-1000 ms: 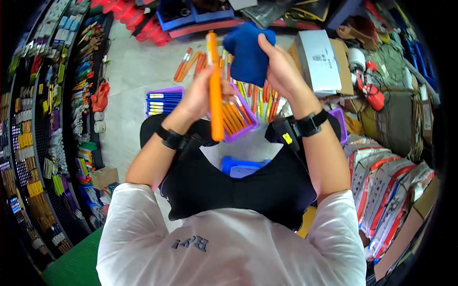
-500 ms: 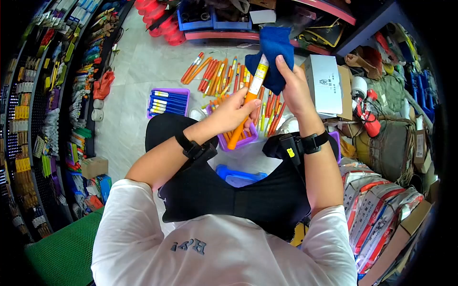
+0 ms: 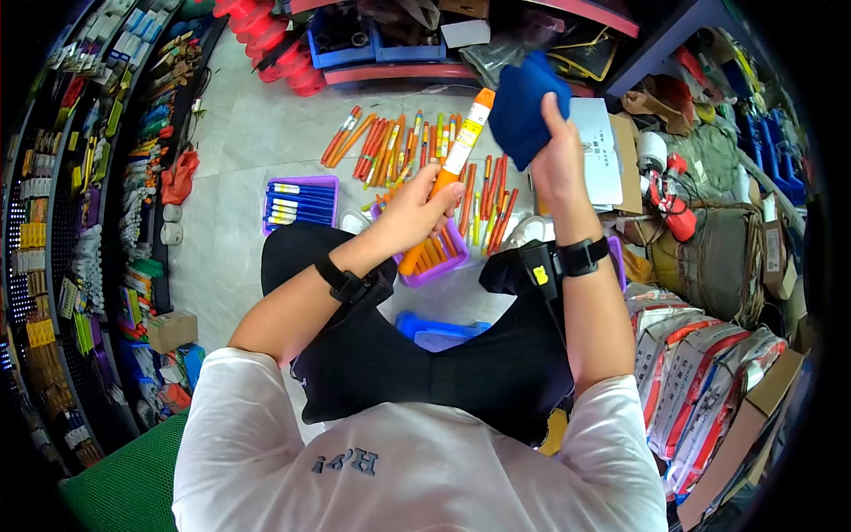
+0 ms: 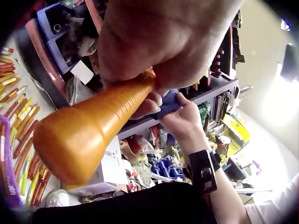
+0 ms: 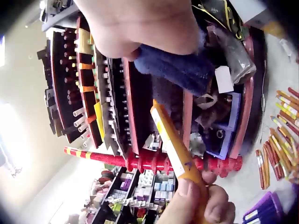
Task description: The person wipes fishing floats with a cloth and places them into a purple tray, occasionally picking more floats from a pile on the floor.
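Note:
In the head view, the left hand (image 3: 412, 210) grips an orange tool with a white and yellow label (image 3: 464, 144), tilted with its orange tip up and to the right. The right hand (image 3: 560, 164) holds a dark blue cloth (image 3: 525, 106), thumb on top, just right of the tip; cloth and tool are apart. In the left wrist view the tool's wide orange end (image 4: 74, 140) points toward the camera. The right wrist view shows the labelled side (image 5: 170, 144) below the bunched cloth (image 5: 175, 67).
Rows of orange, red and yellow tools (image 3: 390, 146) lie on the floor. A purple basket (image 3: 436, 277) holds orange tools, another (image 3: 335, 206) blue ones. A white box (image 3: 598, 151) and bags (image 3: 700, 390) stand at the right, shelves (image 3: 53, 257) at the left.
The cloth, earlier against the tool's labelled end, has come away from it, up and to the right. The tool has shifted slightly left, and its orange tip now shows.

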`<action>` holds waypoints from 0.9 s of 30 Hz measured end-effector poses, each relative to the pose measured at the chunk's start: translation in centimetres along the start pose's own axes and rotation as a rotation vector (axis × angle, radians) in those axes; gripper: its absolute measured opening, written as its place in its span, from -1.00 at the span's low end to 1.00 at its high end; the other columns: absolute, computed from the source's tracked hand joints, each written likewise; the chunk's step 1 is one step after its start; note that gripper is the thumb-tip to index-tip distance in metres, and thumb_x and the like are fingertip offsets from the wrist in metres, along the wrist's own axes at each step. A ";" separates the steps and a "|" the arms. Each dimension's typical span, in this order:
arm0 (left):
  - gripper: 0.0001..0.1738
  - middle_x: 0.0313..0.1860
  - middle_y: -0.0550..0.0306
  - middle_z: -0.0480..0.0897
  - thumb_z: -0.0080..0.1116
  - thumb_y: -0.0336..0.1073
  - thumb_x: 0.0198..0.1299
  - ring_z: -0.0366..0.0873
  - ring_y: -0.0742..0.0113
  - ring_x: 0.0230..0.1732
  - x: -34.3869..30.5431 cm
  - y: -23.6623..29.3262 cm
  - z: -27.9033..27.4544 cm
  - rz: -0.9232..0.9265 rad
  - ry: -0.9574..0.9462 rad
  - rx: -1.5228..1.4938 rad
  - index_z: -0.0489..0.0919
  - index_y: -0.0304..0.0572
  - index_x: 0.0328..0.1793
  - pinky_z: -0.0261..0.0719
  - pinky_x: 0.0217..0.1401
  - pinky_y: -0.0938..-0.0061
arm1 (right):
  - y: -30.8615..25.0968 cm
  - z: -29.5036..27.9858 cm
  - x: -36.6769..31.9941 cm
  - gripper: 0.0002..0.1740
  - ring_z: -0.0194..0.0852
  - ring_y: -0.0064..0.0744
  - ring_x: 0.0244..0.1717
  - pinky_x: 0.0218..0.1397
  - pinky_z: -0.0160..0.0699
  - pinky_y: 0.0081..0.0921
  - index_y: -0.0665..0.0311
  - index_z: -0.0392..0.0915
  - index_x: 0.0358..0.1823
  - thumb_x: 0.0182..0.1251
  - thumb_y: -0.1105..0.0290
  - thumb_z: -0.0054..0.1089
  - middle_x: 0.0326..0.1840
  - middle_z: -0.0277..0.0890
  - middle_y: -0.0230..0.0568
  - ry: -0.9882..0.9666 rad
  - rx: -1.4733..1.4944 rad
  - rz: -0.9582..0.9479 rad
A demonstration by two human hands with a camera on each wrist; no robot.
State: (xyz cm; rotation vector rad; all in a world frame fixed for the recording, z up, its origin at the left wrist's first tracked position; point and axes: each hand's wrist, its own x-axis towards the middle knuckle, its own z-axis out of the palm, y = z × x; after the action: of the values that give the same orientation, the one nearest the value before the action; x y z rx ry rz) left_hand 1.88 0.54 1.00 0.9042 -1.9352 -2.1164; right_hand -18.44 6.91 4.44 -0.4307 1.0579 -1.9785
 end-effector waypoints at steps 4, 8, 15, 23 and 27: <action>-0.78 -0.46 0.27 0.44 -0.08 -0.16 0.42 0.35 0.58 -0.60 0.1 0.0 0.3 0.039 -0.006 -0.019 0.35 -0.15 -0.04 0.34 -0.58 0.66 | 2.5 0.4 -0.6 -0.58 0.49 -0.54 0.01 0.16 0.37 -0.58 0.32 0.48 0.12 0.43 0.14 0.04 0.03 0.55 -0.30 -0.109 -0.248 0.085; -0.74 -0.46 0.26 0.42 -0.12 -0.11 0.44 0.32 0.58 -0.61 -0.4 0.2 0.3 -0.041 -0.144 -0.253 0.35 -0.16 -0.03 0.30 -0.60 0.67 | 2.0 0.9 -0.2 -0.60 0.52 -0.58 -0.22 -0.06 0.48 -0.60 0.34 0.56 -0.03 0.41 0.11 0.07 -0.15 0.59 -0.34 -0.004 -0.130 0.091; -0.57 -0.46 0.23 0.41 -0.21 0.05 0.44 0.24 0.58 -0.66 -0.9 1.3 0.1 -0.093 -0.295 -0.585 0.36 -0.19 0.02 0.23 -0.65 0.66 | 0.6 0.9 0.2 -0.53 0.49 -0.33 0.12 0.24 0.40 -0.34 0.32 0.38 0.22 0.46 0.13 -0.05 0.15 0.49 -0.19 -0.058 0.239 0.052; -0.44 -0.51 0.23 0.41 -0.34 0.12 0.44 0.21 0.56 -0.73 -0.9 1.5 -0.1 -0.203 -0.343 -0.779 0.38 -0.27 0.10 0.18 -0.74 0.65 | 1.3 1.6 -0.6 -0.48 0.41 -0.33 0.21 0.34 0.29 -0.35 0.33 0.34 0.27 0.44 0.13 -0.02 0.24 0.42 -0.19 -0.215 0.143 0.192; -0.38 -0.53 0.23 0.41 -0.38 0.16 0.44 0.21 0.56 -0.77 -1.0 1.8 -0.1 -0.190 -0.371 -0.782 0.38 -0.28 0.12 0.17 -0.78 0.66 | 1.1 1.5 -0.8 -0.51 0.44 -0.32 0.18 0.32 0.32 -0.36 0.34 0.35 0.25 0.45 0.15 -0.04 0.21 0.44 -0.19 -0.187 0.055 0.139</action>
State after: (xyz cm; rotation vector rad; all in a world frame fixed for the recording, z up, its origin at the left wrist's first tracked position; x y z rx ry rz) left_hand 2.19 0.60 3.03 0.5633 -0.9425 -2.9550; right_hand -16.46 6.40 4.53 -0.4892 0.8896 -1.8025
